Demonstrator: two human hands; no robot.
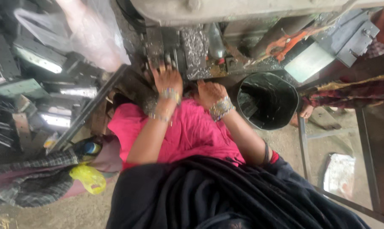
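My left hand (166, 78) reaches forward, its fingers spread on the dark metal bed of a machine (175, 46) that is strewn with shiny metal shavings (196, 51). My right hand (211, 92) rests just to its right, fingers curled down at the machine's edge; whether it holds anything is hidden. Both wrists wear beaded bangles. A pink cloth (187, 131) covers my lap below the hands, with dark fabric (209, 195) nearer the camera.
A black bucket (268, 99) stands right of my hands. Stacked grey metal parts (39, 89) fill the left side. A yellow plastic bag (89, 178) and checked cloth (39, 178) lie at lower left. Another person's foot (305, 111) and patterned garment (357, 91) are at right.
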